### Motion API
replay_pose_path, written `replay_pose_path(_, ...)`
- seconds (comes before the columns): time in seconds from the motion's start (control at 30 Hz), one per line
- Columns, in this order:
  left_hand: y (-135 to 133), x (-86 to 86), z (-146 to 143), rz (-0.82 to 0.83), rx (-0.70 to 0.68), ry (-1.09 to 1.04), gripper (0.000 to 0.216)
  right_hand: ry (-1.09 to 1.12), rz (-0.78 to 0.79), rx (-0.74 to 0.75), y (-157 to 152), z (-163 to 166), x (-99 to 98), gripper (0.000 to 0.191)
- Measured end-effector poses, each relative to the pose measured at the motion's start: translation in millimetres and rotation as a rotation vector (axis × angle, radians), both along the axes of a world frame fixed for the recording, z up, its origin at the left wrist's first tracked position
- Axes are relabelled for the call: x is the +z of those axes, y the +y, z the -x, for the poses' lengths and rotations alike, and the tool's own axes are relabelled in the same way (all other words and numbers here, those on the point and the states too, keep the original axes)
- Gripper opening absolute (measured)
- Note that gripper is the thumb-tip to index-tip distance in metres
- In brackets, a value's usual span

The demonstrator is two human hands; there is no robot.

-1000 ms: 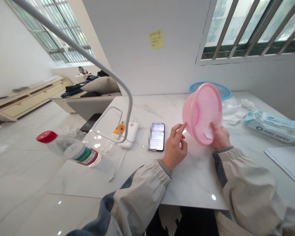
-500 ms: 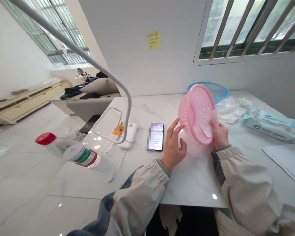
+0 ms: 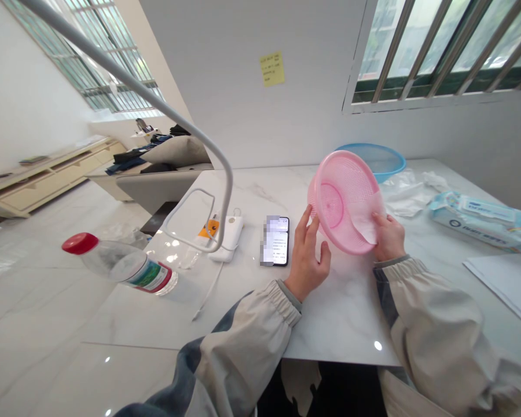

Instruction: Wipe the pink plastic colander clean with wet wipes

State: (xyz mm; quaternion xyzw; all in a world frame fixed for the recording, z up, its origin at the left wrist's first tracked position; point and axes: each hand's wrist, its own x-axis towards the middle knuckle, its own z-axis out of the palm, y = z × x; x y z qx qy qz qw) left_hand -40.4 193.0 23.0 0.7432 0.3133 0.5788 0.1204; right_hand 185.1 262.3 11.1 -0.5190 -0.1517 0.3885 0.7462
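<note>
A pink plastic mesh basket [image 3: 330, 202] is held tilted above the white table, its inside facing me. My right hand [image 3: 389, 238] grips its right rim, thumb on the inside, over a thin white wipe [image 3: 366, 223] lying against the inner wall. The fingers behind the rim are partly hidden. On the other side, my left hand [image 3: 307, 258] has its fingers apart, with the fingertips at the basket's outer left wall and the thumb standing away. Just left of that hand lies a phone [image 3: 279, 243] with a lit screen.
Behind the basket sits a blue basket [image 3: 384, 161]. Crumpled clear plastic [image 3: 403, 194] and a wipes pack [image 3: 481, 220] lie right, near white paper [image 3: 503, 286]. Leftward are a white power bank [image 3: 231, 237], a grey stand arm [image 3: 191, 130] and a red-capped bottle [image 3: 125, 266].
The pink basket has turned so that more of its inside and base shows, and its left side has shifted slightly left. My left fingertips have moved slightly left; my right hand stays on the rim.
</note>
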Motion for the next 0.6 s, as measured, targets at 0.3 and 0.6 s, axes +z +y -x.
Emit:
replay_pose_path(0.3,2.2,-3.4,0.9,0.002,-0.012,0.045,0.081,0.059,-0.042,0.114,-0.6,5.9,1.0,0.019)
replay_pose_path(0.6,6.8,-4.9,0.6,-0.021,-0.001,0.075,0.090,0.147,-0.070,0.256,0.2,4.4,-6.9,0.031)
